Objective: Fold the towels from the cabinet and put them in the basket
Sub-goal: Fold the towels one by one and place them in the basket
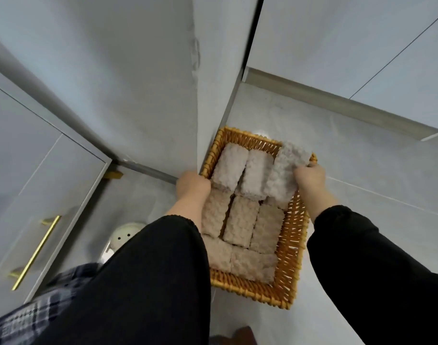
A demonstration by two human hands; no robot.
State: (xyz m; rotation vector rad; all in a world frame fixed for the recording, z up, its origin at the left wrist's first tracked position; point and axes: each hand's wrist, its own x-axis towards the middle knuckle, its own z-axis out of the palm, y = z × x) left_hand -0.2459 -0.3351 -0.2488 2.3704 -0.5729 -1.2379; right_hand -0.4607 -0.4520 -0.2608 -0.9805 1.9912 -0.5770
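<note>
A yellow wicker basket point(291, 235) sits on the pale floor against a white cabinet corner. Several folded fluffy beige towels point(240, 221) fill it in rows. My right hand point(310, 179) is shut on one more folded towel point(286, 168) at the basket's far right corner, where it lies tilted over the rim. My left hand point(193, 188) rests at the basket's far left edge, fingers curled down among the towels; whether it grips the rim or a towel is hidden. Black sleeves cover both forearms.
A white cabinet panel point(213, 83) stands right behind the basket. At the left is a cabinet door point(26, 195) with a gold handle point(36, 252). A white round object point(124, 239) lies on the floor beside my plaid-clad leg point(38, 310).
</note>
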